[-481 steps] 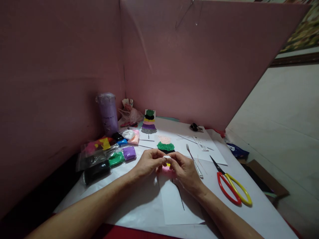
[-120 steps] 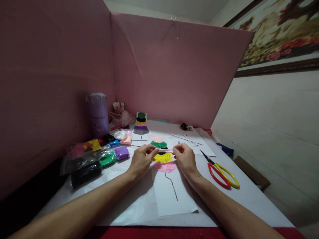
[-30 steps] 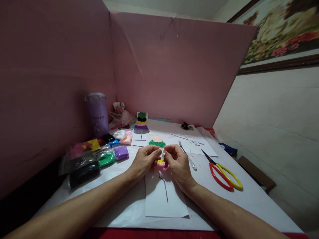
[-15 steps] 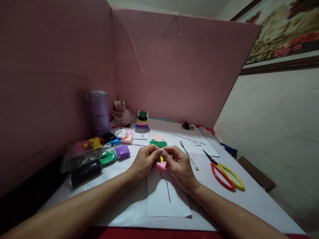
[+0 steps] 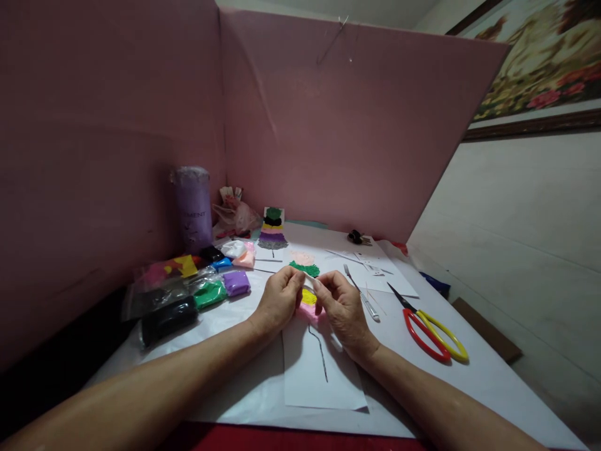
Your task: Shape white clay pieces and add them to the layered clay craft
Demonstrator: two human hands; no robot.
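A small strip of white modelling clay [image 5: 310, 281] is stretched between my two hands. My left hand [image 5: 280, 294] pinches its left end with thumb and forefinger, and my right hand [image 5: 342, 307] pinches the other. Beneath them lies a white paper sheet [image 5: 319, 388] with a dark curved line drawn on it. Bands of clay cover its upper part: pale peach [image 5: 302, 258], green [image 5: 304, 269], yellow [image 5: 308, 296] and pink [image 5: 310, 311]. My fingers hide part of these bands.
Bagged clay in several colours, including a purple pack [image 5: 236, 283], lies at the left near a purple canister [image 5: 193, 210]. A finished clay card [image 5: 272, 233] stands behind. Right of my hands are a fork [image 5: 361, 293] and red-and-yellow scissors [image 5: 427, 326]. Pink panels [image 5: 328, 138] enclose the back and left.
The white clay has gone from a small lump between my fingertips to a longer strip, as my hands moved slightly apart. The whole view has shifted a little.
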